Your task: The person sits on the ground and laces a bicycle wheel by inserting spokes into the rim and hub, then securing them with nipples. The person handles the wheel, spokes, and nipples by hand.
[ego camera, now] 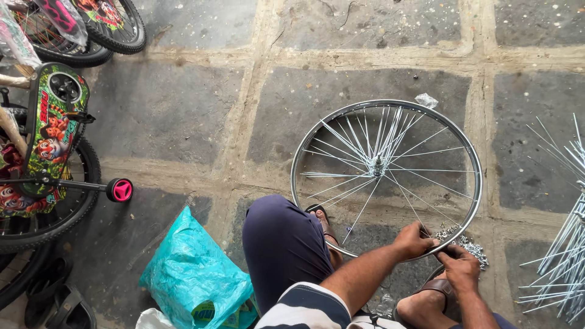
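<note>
The wheel rim (341, 119) lies flat on the stone floor (183, 109), hub axis pointing up, spokes (350, 143) fanning outward. Both hands meet at its near edge: the left hand (414, 240) pinches the rim, while the right hand (458, 266) is closed beside it; whether it holds anything I cannot tell. A pile of small metal nipples (472, 247) touches the rim there. Best to steady the rim and seat each spoke straight.
</note>
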